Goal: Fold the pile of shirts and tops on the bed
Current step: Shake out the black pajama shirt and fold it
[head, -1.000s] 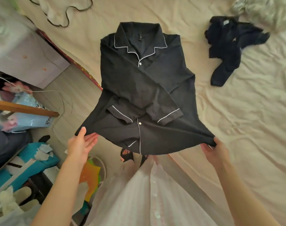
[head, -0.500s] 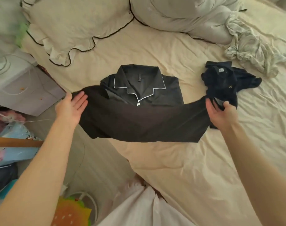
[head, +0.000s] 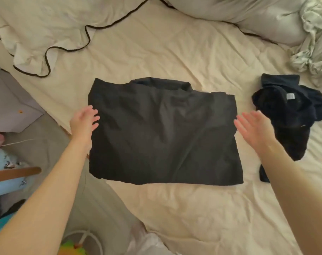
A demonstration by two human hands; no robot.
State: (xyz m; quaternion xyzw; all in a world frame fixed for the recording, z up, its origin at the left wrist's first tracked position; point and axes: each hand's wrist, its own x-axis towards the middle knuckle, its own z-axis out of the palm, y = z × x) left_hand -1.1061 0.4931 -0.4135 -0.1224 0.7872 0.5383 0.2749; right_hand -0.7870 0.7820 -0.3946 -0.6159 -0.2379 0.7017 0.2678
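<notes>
A black shirt (head: pixel 162 133) lies folded in half on the cream bed sheet (head: pixel 184 208), its lower part laid over the collar, so only the collar's back edge shows at the top. My left hand (head: pixel 84 122) rests open at the shirt's left edge, fingertips touching the cloth. My right hand (head: pixel 252 126) hovers open just off the right edge, fingers spread, holding nothing. A crumpled dark navy top (head: pixel 292 115) lies unfolded on the sheet right of my right hand.
A pillow with black piping (head: pixel 37 28) lies at the back left and a grey bolster (head: pixel 239 17) at the back. A pale crumpled garment (head: pixel 314 46) is at the far right. The bed's left edge drops to a cluttered floor (head: pixel 11 181).
Both hands carried the shirt's hem up and over the collar, laid it flat, and let go. The shirt's front with white piping is now covered.
</notes>
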